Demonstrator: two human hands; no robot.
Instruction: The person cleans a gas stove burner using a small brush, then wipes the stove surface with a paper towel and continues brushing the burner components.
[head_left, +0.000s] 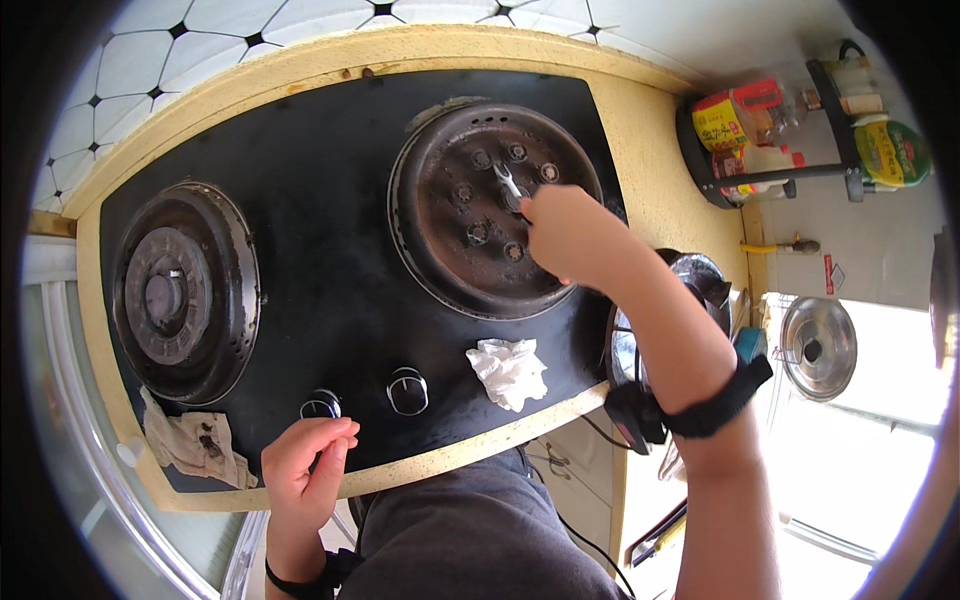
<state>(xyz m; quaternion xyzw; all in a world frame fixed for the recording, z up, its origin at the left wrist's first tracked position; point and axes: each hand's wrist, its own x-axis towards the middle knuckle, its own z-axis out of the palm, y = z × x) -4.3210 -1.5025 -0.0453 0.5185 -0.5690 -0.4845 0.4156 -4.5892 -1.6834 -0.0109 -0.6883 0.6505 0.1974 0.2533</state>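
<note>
My right hand grips a small silver open-ended wrench, its handle hidden in my fist. The forked end is over the middle of the round, rust-brown burner pan on the right of the black cooktop. Several notched round fittings ring the pan's centre. My left hand is over the cooktop's front edge, just in front of the left control knob. Its fingers are curled towards the thumb, and nothing shows between them. A second knob sits to its right.
At left is another burner with a raised round cap. A stained cloth lies at the front left, and crumpled white tissue at the front right. Bottles stand in a black rack. Beneath my right forearm is a dark appliance.
</note>
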